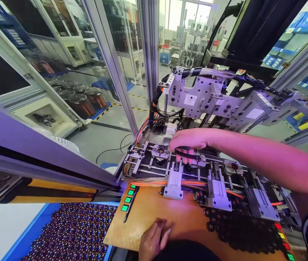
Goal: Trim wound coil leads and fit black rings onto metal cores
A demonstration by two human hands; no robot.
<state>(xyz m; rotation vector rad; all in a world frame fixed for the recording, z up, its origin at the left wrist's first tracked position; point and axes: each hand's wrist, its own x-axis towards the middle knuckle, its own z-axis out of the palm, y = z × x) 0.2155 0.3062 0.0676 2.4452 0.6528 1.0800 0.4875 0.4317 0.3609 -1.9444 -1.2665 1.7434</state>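
My right hand [188, 143] is closed around a pair of black-handled pliers [188, 155], over the rail fixture. The pliers' two handles point to the right and their jaws are hidden by my fingers. Just left of the hand, a small wound copper core [160, 149] sits in a metal holder. Another holder [198, 160] lies under the handle ends, partly covered. My left hand [154, 241] rests near the front edge of the orange-brown board [134, 228], fingers loosely bent, holding nothing that I can see.
Metal slide blocks [174, 185] line the fixture's front. Many dark ring-shaped parts [240, 232] are heaped on the board's right. Green buttons [127, 199] and a pen-like stick [130, 206] are at left. A blue bin [38, 217] holds many small cores. A metal plate assembly [202, 96] hangs behind.
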